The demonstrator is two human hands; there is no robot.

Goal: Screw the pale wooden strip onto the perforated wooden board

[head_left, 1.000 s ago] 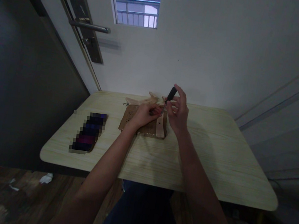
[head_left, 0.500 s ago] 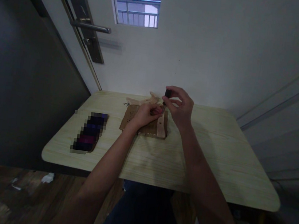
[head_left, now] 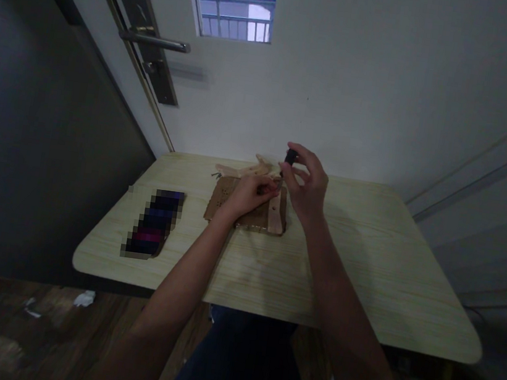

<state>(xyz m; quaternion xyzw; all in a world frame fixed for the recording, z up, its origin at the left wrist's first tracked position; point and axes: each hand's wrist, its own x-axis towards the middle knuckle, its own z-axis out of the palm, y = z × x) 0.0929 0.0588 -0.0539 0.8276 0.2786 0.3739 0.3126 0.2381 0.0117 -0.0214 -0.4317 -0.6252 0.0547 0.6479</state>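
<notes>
My right hand [head_left: 309,182] pinches a short black-handled tool [head_left: 291,157], held tilted with its thin metal shaft pointing down. My left hand [head_left: 249,195] rests on a brown cardboard piece [head_left: 254,220]. Its fingers are pressed together around the lower end of the tool; what they grip there is hidden. A pale tan strip [head_left: 275,218] with a hole in it lies along the cardboard's right side. Several small holes mark the cardboard's left part. Behind it lie crumpled pale tan strips [head_left: 261,166].
All this lies on a light wood-grain table [head_left: 365,261] against a white door with a metal handle [head_left: 156,42]. A phone-like dark object [head_left: 155,224], pixelated, lies at the left. White scraps [head_left: 84,298] are on the floor.
The black-handled tool leans a little more to the right, its handle tipped away from my left hand. The view has shifted slightly. Both hands stay over the cardboard.
</notes>
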